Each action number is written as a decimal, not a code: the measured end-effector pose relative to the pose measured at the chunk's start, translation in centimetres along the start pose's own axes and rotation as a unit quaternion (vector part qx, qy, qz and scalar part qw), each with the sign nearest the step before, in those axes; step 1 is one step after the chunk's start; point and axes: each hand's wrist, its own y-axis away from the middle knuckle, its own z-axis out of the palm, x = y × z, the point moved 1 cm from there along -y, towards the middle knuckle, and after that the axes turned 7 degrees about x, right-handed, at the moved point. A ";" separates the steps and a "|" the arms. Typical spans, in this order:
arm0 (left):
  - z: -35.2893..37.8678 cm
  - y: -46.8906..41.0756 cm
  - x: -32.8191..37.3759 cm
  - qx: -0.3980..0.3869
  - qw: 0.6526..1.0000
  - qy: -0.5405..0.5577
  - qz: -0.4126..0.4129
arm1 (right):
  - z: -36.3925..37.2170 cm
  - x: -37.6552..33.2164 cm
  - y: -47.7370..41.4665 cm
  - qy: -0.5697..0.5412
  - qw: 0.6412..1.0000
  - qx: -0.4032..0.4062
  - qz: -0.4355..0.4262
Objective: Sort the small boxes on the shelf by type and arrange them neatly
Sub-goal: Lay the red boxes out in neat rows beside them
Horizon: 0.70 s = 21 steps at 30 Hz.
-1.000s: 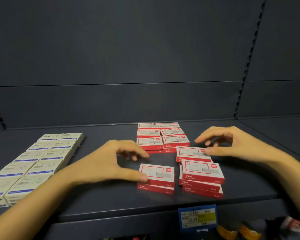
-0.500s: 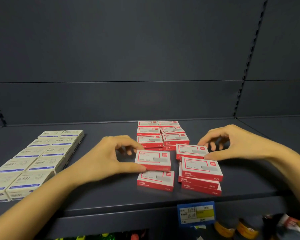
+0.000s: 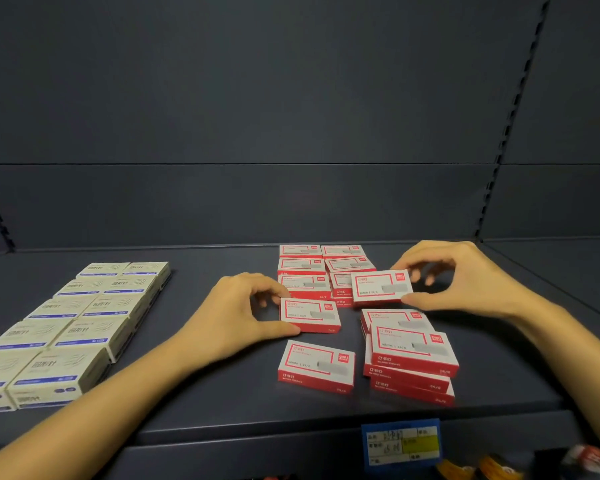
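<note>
Gripping first red box [image 3: 309,315] in left hand [image 3: 236,317] fingers, second red box [image 3: 381,287] in right hand [image 3: 465,278]; may topple skewed stack [image 3: 409,351] nearward of right fingers.

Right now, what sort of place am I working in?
Most likely a shop's stationery aisle: a dark display shelf with slotted uprights, a blue price tag on its front edge, and rows of identical red staple boxes and white paper-clip boxes.

Red-and-white cardboard boxes [image 3: 414,351] at centre right read "订书钉" and "24/6"; cream cardboard boxes with blue stripes [image 3: 84,336] at lower left read "回形针".
</note>
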 end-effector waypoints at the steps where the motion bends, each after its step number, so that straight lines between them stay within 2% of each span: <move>1: 0.1 0.1 -0.1 0.004 1.000 -0.001 -0.002 | 0.1 0.2 0.1 -0.006 1.000 -0.008 0.003; 14: 0.2 0.4 -0.5 -0.011 1.000 0.003 -0.002 | 0.6 0.7 0.2 -0.091 0.986 -0.123 0.060; 21: 0.6 0.2 -0.7 -0.005 1.000 -0.005 -0.028 | 1.3 1.0 -0.1 -0.102 0.981 -0.140 0.091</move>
